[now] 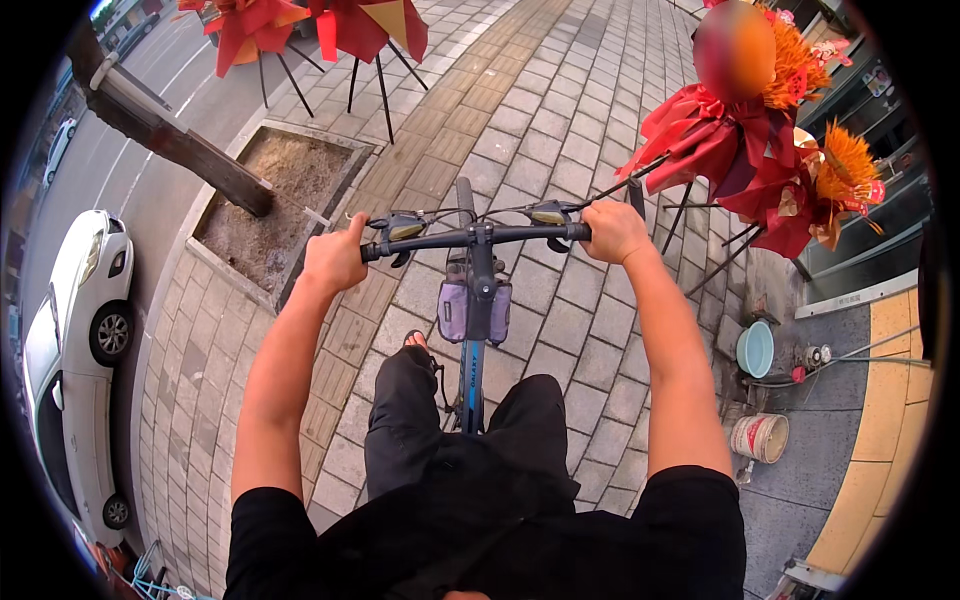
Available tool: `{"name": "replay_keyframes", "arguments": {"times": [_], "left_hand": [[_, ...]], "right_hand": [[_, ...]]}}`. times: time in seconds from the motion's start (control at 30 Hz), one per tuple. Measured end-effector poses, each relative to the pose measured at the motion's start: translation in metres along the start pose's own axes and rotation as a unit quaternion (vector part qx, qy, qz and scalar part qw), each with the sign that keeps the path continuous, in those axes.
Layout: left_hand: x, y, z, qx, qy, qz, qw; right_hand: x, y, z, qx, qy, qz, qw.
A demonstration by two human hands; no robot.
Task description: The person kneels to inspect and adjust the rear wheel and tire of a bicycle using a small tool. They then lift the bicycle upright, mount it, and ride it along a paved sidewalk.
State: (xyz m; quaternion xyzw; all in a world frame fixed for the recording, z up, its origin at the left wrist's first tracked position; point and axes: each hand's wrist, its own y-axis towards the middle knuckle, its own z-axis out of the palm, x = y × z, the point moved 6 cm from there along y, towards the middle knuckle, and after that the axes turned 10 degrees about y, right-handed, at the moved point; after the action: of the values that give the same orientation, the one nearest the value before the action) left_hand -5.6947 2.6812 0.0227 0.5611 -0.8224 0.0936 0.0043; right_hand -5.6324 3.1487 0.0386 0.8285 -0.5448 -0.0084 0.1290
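Left hand (335, 255) & right hand (613, 232) each clench an end of the black straight metal handlebar (470, 237) of a blue-framed bicycle (472, 375). Small purple fabric bag (473, 311) hangs just below bar centre; red-and-orange paper flower stands (760, 150) sit right of bar, bare-soil tree pit (275, 195) left of it.

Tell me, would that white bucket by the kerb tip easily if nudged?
Probably not easily: the white bucket stands upright, squat and wide. It looks like stiff plastic, so it might slide on the paving. Whether it is full cannot be seen.
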Motion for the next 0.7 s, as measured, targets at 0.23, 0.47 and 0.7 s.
{"name": "replay_keyframes", "arguments": {"times": [0.23,0.47,0.7], "left_hand": [[0.054,0.337,-0.056,-0.081,-0.038,0.045,0.995],[0.048,0.729,-0.113,-0.058,-0.010,0.111,0.992],[0.010,1.108,-0.171,-0.058,0.002,0.150,0.987]], "right_hand": [[-0.195,0.239,0.058,-0.039,0.031,0.038,0.998],[-0.430,0.441,0.096,-0.035,0.017,0.122,0.992],[-0.677,0.635,0.145,-0.027,0.032,0.208,0.977]]}}
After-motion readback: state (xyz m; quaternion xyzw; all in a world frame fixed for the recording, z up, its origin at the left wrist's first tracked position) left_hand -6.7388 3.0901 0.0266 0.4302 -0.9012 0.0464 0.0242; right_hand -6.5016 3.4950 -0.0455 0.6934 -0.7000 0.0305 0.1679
